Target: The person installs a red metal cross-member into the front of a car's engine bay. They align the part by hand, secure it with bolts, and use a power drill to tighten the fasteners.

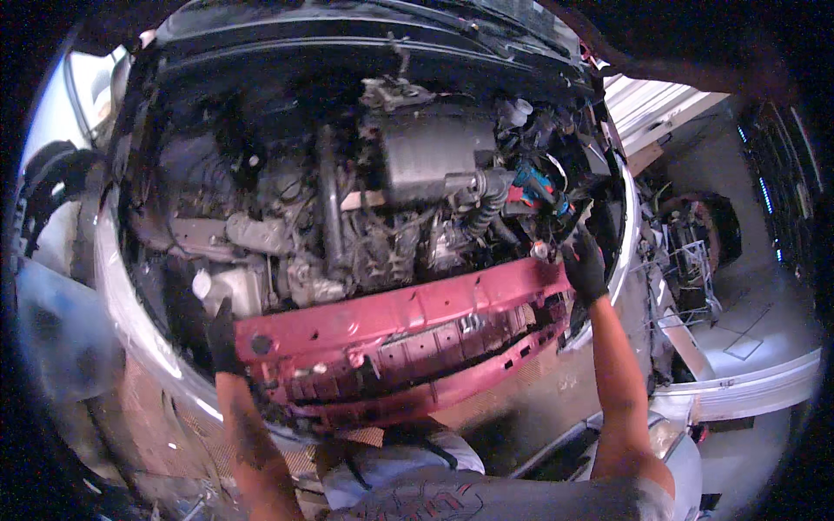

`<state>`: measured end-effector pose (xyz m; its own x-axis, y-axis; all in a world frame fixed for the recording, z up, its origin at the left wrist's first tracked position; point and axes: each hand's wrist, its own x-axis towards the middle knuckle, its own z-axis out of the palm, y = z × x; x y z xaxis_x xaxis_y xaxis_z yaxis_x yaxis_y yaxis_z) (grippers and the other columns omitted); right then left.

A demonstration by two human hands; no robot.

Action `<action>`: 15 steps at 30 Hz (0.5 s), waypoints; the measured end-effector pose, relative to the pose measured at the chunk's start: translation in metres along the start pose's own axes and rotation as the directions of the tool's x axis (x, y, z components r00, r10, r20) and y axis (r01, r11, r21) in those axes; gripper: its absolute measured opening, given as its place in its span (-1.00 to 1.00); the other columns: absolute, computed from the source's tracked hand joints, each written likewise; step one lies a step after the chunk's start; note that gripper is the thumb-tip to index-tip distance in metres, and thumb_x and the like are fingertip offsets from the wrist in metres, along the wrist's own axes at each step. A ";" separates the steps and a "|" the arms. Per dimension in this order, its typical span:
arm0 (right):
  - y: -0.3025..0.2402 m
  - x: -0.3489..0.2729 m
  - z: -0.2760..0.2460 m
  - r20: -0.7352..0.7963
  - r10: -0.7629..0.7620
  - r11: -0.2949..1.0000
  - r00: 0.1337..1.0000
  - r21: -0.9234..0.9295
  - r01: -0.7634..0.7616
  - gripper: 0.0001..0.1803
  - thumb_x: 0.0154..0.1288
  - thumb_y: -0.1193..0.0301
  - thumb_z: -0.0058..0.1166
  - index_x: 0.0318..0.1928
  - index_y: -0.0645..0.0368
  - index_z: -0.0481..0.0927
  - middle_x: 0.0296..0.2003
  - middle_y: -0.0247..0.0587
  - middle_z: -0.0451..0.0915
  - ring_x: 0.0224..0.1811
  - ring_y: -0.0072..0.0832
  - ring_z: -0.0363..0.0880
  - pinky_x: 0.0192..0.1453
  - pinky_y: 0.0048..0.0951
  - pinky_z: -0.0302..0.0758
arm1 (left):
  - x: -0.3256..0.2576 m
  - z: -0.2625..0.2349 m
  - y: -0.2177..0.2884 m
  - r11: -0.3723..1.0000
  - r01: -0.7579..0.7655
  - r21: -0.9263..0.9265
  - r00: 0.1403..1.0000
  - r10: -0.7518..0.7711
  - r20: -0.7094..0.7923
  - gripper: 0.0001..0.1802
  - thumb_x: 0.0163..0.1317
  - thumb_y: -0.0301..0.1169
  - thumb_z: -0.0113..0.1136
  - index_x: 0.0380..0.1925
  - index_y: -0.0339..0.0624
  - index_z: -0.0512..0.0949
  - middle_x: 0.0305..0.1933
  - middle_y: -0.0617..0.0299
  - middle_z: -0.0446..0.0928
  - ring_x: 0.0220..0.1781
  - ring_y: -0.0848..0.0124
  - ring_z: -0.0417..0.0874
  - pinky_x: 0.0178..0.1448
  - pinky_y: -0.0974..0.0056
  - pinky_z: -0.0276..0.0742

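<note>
A red metal radiator support panel (408,308) spans the front of a car's open engine bay, slightly higher on its right side. My left hand (223,340), in a dark glove, grips its left end beside a whitish reservoir (234,291). At the opposite end my right hand (585,265), also dark-gloved, is closed around the panel's edge; shadow hides part of the fingers. Behind that hand a teal cordless power tool (540,184) with red parts lies among the hoses. Below the upper beam, the panel's lower bar (434,401) curves across near my body.
The engine (434,156) fills the bay behind the panel, with a ribbed air hose (482,213) on its right. Silver fenders (143,317) flank both sides. Metal parts and a wheel (717,230) lie on the floor at right. A bluish translucent object (65,330) is at far left.
</note>
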<state>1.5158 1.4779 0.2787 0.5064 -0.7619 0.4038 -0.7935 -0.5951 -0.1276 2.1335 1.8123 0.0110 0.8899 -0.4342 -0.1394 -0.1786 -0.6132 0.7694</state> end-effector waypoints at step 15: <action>0.284 0.164 0.226 0.427 0.470 0.871 0.772 -0.087 -0.483 -0.23 0.39 -0.06 -0.14 0.46 0.09 0.18 0.36 0.18 0.31 0.38 0.08 0.31 0.41 -0.07 0.27 | -0.027 -0.020 0.049 0.979 -0.177 0.100 0.981 0.167 0.100 -0.66 0.30 -0.34 0.19 0.03 -0.24 0.54 -0.10 0.05 0.58 -0.14 0.15 0.55 -0.01 0.12 0.50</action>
<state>1.4499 1.1255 0.1038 0.1621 -0.9774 -0.1354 -0.9653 -0.1286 -0.2273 2.1084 1.8069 0.0649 0.8011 -0.5943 -0.0707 -0.3745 -0.5899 0.7154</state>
